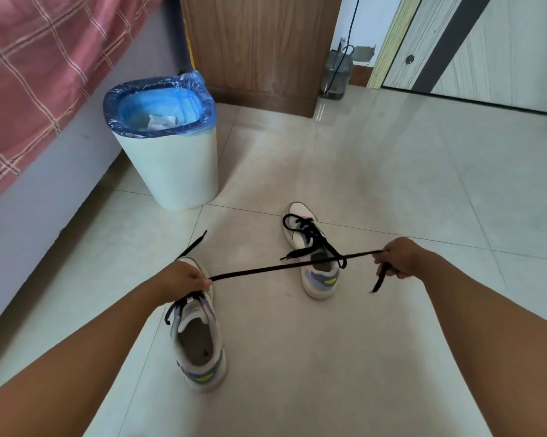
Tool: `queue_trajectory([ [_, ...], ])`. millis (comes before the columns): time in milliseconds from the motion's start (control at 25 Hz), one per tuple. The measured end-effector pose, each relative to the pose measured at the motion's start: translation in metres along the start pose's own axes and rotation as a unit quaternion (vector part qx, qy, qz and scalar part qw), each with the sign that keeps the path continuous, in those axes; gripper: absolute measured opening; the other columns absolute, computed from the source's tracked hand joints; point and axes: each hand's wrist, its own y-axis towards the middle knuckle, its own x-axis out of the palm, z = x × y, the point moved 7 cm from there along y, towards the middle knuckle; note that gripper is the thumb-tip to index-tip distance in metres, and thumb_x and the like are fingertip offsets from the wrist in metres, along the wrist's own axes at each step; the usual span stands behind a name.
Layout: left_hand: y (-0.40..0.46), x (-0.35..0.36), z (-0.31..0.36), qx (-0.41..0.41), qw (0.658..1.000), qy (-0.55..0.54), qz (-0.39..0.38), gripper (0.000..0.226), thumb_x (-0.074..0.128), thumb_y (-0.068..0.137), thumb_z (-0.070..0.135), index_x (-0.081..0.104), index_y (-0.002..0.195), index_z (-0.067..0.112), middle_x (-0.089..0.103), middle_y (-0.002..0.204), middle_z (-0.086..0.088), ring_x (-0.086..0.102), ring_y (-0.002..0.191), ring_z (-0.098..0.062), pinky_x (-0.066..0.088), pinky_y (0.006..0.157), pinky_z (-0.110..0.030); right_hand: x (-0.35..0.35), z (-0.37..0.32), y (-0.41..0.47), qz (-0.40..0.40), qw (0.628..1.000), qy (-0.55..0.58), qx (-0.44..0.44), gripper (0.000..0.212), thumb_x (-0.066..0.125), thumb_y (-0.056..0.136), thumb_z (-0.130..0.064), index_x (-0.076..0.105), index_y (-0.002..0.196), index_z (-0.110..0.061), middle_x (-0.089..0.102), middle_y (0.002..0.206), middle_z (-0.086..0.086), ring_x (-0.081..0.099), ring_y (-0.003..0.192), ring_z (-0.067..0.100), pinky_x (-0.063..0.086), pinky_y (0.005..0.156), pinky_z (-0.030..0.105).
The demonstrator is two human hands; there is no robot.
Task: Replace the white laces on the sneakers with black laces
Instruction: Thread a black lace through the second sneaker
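Left hand (183, 280) over the near sneaker (199, 339), fingers curled, pinching one end of a black lace (284, 266) at the fingertips. Right hand (398, 258) out to the right, fingers closed round the same lace further along — short tail hanging below the fist. Lace stretched taut between the two hands, clear of the floor, crossing in front of the far sneaker (316, 263).

Near sneaker on the tiled floor (392, 190), heel toward the camera, black lace threaded through the upper eyelets; another black lace end (193, 246) sticking out past the toe, up and left. Toe mostly hidden under the left hand.

Far sneaker ahead and to the right, well apart from the near one, also heel toward the camera — already laced in black, ends loose over the tongue and opening.

White bin (171, 171) with blue liner (158, 102) left of centre, paper scraps inside. Bed with pink checked cover (38, 74) at far left. Wooden cabinet (259, 48) behind, clear bottle (336, 77) beside it, door (486, 42) at upper right.
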Motion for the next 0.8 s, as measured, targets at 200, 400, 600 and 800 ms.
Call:
queue_trajectory([
  [200,-0.009,-0.006,0.003,-0.007,0.999,0.017,-0.031,0.032,0.060,0.091,0.034,0.072,0.076,0.008,0.052,0.069,-0.004,0.042,0.056,-0.009,0.030,0.042,-0.007,-0.007,0.033,-0.003,0.013,0.997,-0.012,0.074,0.027,0.057,0.091,-0.004,0.053,0.065,-0.001,0.053,0.036,0.003,0.045,0.029,0.011,0.029,0.027,0.011],
  [400,-0.013,-0.005,0.009,0.004,0.999,-0.004,-0.037,0.029,0.057,0.093,0.029,0.071,0.079,0.008,0.056,0.070,0.004,0.044,0.057,-0.004,0.031,0.043,-0.008,-0.026,0.059,0.001,0.077,0.977,-0.156,0.126,0.031,0.061,0.088,-0.009,0.045,0.062,-0.007,0.051,0.054,0.006,0.047,0.051,0.017,0.043,0.049,0.027],
  [600,-0.012,-0.005,0.007,-0.002,0.999,-0.005,-0.040,0.029,0.057,0.092,0.032,0.071,0.078,0.010,0.057,0.074,0.005,0.044,0.060,-0.003,0.030,0.048,-0.011,-0.038,0.049,-0.008,0.172,0.928,-0.328,0.050,0.027,0.050,0.088,-0.002,0.038,0.066,-0.013,0.042,0.069,0.000,0.048,0.065,0.017,0.040,0.063,0.027],
  [800,-0.009,-0.004,0.002,-0.009,0.998,-0.034,-0.047,0.030,0.058,0.092,0.034,0.072,0.081,0.009,0.063,0.088,0.001,0.049,0.071,-0.002,0.031,0.055,-0.011,-0.045,0.057,-0.001,0.198,0.959,-0.175,0.098,0.019,0.044,0.086,0.003,0.045,0.068,-0.003,0.050,0.065,0.010,0.051,0.053,0.021,0.041,0.057,0.026],
])
